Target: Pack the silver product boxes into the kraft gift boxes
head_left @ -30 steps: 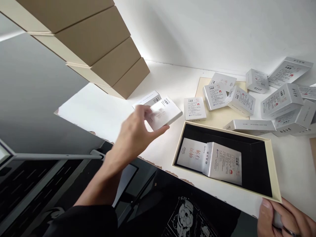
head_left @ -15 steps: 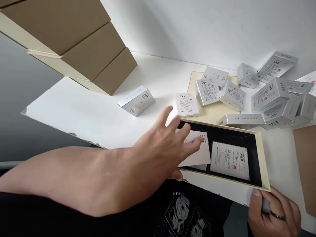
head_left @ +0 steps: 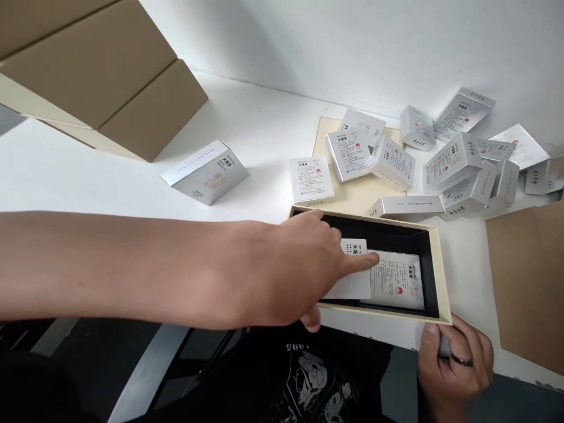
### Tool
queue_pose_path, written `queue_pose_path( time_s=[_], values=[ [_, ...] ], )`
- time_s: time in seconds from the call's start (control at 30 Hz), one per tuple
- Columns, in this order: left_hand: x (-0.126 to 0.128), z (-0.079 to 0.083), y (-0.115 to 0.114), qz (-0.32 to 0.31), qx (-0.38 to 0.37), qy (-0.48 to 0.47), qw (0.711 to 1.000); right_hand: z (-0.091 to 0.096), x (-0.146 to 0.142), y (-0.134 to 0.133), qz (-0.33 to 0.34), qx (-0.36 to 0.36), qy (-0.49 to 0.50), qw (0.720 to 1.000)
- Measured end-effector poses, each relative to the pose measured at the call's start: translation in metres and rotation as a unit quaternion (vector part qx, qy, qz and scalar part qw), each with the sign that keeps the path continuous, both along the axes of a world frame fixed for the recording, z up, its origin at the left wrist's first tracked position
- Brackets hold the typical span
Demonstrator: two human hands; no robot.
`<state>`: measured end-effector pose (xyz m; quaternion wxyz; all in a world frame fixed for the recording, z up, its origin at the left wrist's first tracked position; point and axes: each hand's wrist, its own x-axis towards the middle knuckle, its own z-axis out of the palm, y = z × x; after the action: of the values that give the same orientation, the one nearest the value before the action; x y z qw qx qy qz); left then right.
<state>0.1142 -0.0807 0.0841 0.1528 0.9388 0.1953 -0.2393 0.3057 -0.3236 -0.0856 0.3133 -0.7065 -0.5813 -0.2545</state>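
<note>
Two small white printed boxes (head_left: 396, 281) flat inside black-lined cream tray (head_left: 443, 294).

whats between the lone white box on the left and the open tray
In the head view, one small white box lies flat between the lone box and the tray; otherwise bare white tabletop.
</note>
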Motion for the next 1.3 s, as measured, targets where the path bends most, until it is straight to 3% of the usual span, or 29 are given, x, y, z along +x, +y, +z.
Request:
queue_pose_path(
  time_s=[0.2, 0.47, 0.6, 0.7, 0.87, 1.0, 1.17, 1.3],
  values=[
    [0.022, -0.002, -0.012, -0.044, 0.008, 0.074, 0.996, 0.003, -0.002, 0.002, 0.001, -0.008, 0.012, 1.0],
    [0.018, -0.009, -0.002, -0.016, -0.024, 0.069, 0.997, 0.004, -0.004, 0.006, -0.003, -0.006, 0.025, 1.0],
    [0.022, -0.017, 0.002, 0.085, -0.104, -0.006, 0.991, 0.005, -0.004, 0.007, 0.0, 0.001, 0.022, 1.0],
    [0.034, -0.021, -0.006, 0.143, -0.088, -0.054, 0.984, 0.005, -0.005, 0.006, -0.002, -0.004, 0.026, 1.0],
    [0.061, -0.02, -0.023, 0.053, -0.073, 0.0, 0.996, 0.007, -0.005, 0.007, -0.005, -0.008, 0.027, 1.0],
    [0.072, -0.017, -0.023, 0.034, -0.078, 0.038, 0.996, 0.007, -0.006, 0.008, -0.005, -0.005, 0.028, 1.0],
    [0.077, -0.014, -0.027, 0.053, -0.035, -0.042, 0.997, 0.007, -0.006, 0.009, -0.011, -0.005, 0.031, 0.999],
    [0.069, -0.007, -0.036, -0.004, -0.072, -0.046, 0.996, 0.007, -0.005, 0.008, -0.008, -0.005, 0.028, 1.0]
  ],
)
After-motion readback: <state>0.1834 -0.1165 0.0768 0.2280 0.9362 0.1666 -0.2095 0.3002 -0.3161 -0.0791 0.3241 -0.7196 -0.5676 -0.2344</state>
